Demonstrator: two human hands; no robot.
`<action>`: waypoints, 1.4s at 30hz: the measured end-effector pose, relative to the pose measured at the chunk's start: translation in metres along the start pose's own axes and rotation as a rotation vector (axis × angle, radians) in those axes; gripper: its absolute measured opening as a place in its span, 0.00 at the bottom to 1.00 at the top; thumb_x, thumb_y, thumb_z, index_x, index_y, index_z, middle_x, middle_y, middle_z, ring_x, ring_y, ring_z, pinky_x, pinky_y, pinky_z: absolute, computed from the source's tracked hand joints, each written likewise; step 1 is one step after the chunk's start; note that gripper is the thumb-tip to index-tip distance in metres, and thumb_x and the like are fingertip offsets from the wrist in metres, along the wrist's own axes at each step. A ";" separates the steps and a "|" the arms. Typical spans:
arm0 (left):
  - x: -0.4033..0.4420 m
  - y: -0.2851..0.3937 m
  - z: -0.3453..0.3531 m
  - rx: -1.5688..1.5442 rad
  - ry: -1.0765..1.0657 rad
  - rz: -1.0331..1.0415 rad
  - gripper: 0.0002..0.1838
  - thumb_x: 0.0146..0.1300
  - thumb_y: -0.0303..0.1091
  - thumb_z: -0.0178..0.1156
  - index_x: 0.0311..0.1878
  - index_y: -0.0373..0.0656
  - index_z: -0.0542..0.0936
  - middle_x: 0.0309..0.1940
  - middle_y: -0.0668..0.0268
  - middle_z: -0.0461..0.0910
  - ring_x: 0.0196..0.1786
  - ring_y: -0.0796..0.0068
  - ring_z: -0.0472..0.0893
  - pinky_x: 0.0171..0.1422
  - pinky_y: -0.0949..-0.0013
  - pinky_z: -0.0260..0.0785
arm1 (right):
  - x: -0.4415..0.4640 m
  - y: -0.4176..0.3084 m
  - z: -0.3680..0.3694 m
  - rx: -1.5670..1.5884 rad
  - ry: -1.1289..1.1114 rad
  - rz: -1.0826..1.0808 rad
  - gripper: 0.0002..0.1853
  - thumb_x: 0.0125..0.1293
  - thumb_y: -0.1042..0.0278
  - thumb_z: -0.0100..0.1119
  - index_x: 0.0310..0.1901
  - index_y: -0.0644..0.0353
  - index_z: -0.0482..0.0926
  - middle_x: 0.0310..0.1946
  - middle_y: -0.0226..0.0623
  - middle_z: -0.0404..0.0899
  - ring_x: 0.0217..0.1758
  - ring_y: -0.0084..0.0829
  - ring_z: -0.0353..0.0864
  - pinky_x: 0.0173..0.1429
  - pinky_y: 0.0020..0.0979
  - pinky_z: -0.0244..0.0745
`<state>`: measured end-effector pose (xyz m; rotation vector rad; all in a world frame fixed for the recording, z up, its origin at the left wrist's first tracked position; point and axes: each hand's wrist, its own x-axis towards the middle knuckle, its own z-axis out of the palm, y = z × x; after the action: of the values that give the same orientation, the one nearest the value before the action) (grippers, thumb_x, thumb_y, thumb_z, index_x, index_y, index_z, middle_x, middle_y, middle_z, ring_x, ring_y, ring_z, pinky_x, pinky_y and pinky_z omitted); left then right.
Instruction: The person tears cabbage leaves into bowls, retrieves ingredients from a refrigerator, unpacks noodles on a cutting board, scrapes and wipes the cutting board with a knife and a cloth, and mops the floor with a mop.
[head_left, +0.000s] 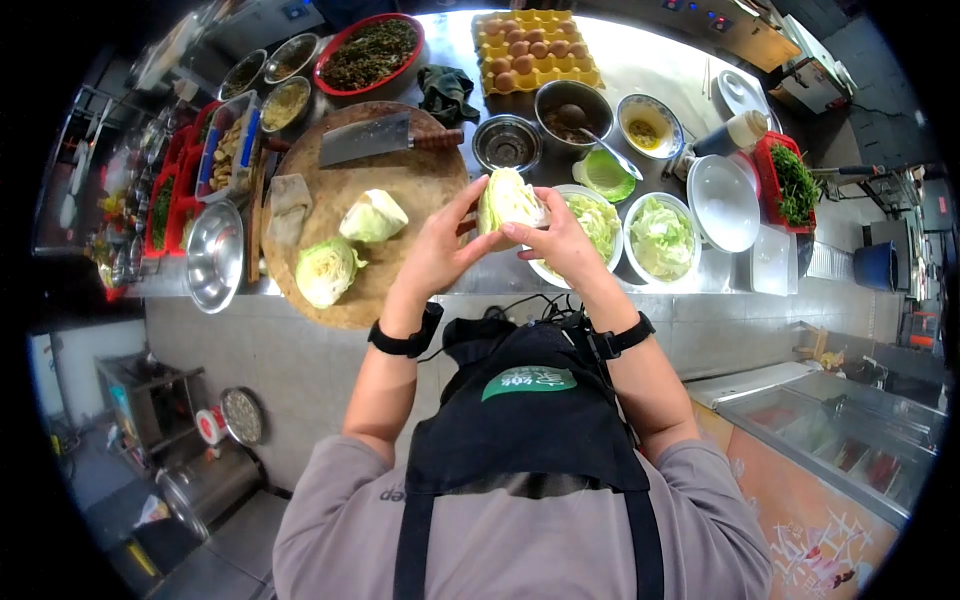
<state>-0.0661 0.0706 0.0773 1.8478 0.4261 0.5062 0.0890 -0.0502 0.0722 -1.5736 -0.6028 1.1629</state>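
Between my left hand (449,243) and my right hand (566,238) is a cut piece of cabbage (511,202), its pale layered inside showing. Both hands have their fingers around it, over the counter's front edge. Two more cabbage pieces, one (373,216) and another (327,272) with its cut face up, lie on the round wooden board (420,180) to the left. A cleaver (370,139) rests at the back of that board. Right beside my right hand stand a bowl of torn leaves (594,226) and a second leaf-filled bowl (663,237).
An empty metal bowl (214,257) sits left of the board. Behind are an egg tray (535,50), a metal pot (573,112) with a ladle, a red basin of greens (369,54) and a loose cabbage leaf (605,176). White bowls (722,204) stand at right.
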 end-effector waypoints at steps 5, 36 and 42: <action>-0.001 0.002 0.009 0.026 0.022 0.025 0.34 0.61 0.25 0.62 0.71 0.39 0.63 0.59 0.46 0.75 0.59 0.52 0.78 0.62 0.58 0.74 | 0.000 0.002 0.004 -0.034 0.036 0.023 0.43 0.56 0.58 0.73 0.67 0.67 0.59 0.55 0.44 0.75 0.51 0.31 0.80 0.40 0.29 0.82; -0.003 -0.005 0.009 -0.011 0.595 -0.056 0.19 0.62 0.23 0.55 0.58 0.36 0.76 0.43 0.57 0.84 0.44 0.73 0.82 0.49 0.69 0.74 | 0.034 0.007 0.030 0.509 -0.244 -0.063 0.32 0.61 0.62 0.65 0.65 0.62 0.64 0.51 0.36 0.75 0.49 0.28 0.80 0.47 0.34 0.83; -0.011 -0.033 -0.008 -0.443 0.577 -0.249 0.15 0.69 0.27 0.55 0.57 0.35 0.76 0.49 0.61 0.81 0.49 0.72 0.80 0.52 0.71 0.73 | 0.048 0.017 0.034 0.698 -0.453 -0.039 0.32 0.60 0.66 0.63 0.66 0.58 0.65 0.57 0.35 0.74 0.58 0.28 0.76 0.53 0.37 0.81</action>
<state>-0.0806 0.0817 0.0473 1.1836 0.8435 0.8836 0.0754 -0.0006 0.0390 -0.7086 -0.4367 1.5061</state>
